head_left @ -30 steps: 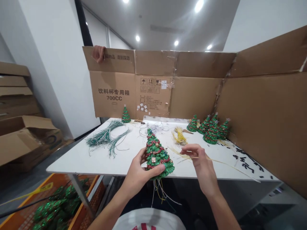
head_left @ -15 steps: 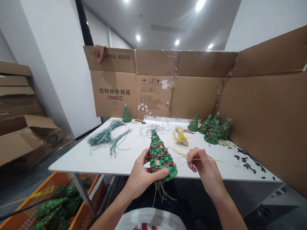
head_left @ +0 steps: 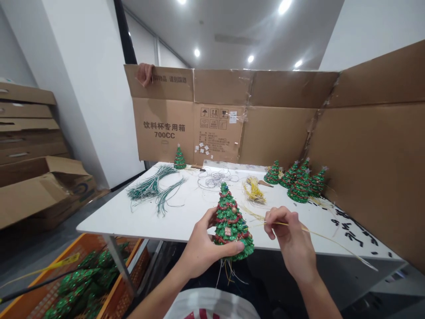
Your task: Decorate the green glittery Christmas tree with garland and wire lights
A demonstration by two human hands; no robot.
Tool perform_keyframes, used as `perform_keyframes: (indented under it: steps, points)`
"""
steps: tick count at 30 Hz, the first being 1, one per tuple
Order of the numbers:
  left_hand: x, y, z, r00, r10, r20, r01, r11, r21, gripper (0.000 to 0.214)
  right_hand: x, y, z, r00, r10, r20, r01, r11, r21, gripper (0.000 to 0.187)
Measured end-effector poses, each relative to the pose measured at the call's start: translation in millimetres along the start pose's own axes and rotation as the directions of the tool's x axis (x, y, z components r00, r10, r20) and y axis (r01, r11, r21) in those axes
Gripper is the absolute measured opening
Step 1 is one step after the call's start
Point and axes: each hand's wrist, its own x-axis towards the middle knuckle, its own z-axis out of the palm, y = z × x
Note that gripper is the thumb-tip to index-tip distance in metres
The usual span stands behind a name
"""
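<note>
My left hand [head_left: 207, 246] is wrapped round the lower part of a small green Christmas tree [head_left: 229, 217] with red garlands, held tilted above the table's front edge. Loose wires [head_left: 227, 272] hang from under its base. To its right, my right hand [head_left: 287, 237] pinches a thin yellow wire [head_left: 335, 243] between thumb and fingers. One end of that wire trails out to the right; whether the other end touches the tree I cannot tell. On the table behind lie a bundle of yellow wires [head_left: 254, 191], a tangle of silvery wire [head_left: 217, 177] and green wires [head_left: 149, 184].
Several finished-looking trees [head_left: 299, 186] stand at the right rear, one tree [head_left: 179, 158] at the left rear. Black bits [head_left: 348, 228] are scattered at right. Cardboard walls [head_left: 279, 133] enclose the table [head_left: 109, 219]. Another person's hand [head_left: 145, 74] grips the cardboard. An orange crate [head_left: 113, 283] holds more trees.
The view has shifted, moving the whole scene slightly right in the picture. My right hand still pinches the yellow wire, whose free end now shows further right and lower. The left hand keeps its hold.
</note>
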Motion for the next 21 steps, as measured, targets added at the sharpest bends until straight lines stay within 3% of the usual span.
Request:
perform_keyframes:
  steps: [7, 13, 21]
  points:
    - [-1.8, -3.2, 1.9, 1.000, 0.012, 0.017, -0.012, 1.000, 0.005, 0.081, -6.4, 2.6, 1.6, 0.999, -0.006, 0.043, 0.007, 0.999, -0.036, 0.056]
    - [-2.0, -3.2, 1.3, 1.000, 0.019, 0.017, -0.019, 1.000, 0.006, 0.079, -9.0, 3.0, -0.6, 0.981, -0.108, 0.161, 0.136, 0.975, -0.178, 0.054]
    - [-1.7, -0.8, 1.5, 1.000, -0.004, 0.010, 0.004, 1.000, 0.023, 0.083, -12.4, 1.6, -0.7, 0.956, -0.206, 0.209, 0.255, 0.936, -0.243, 0.051]
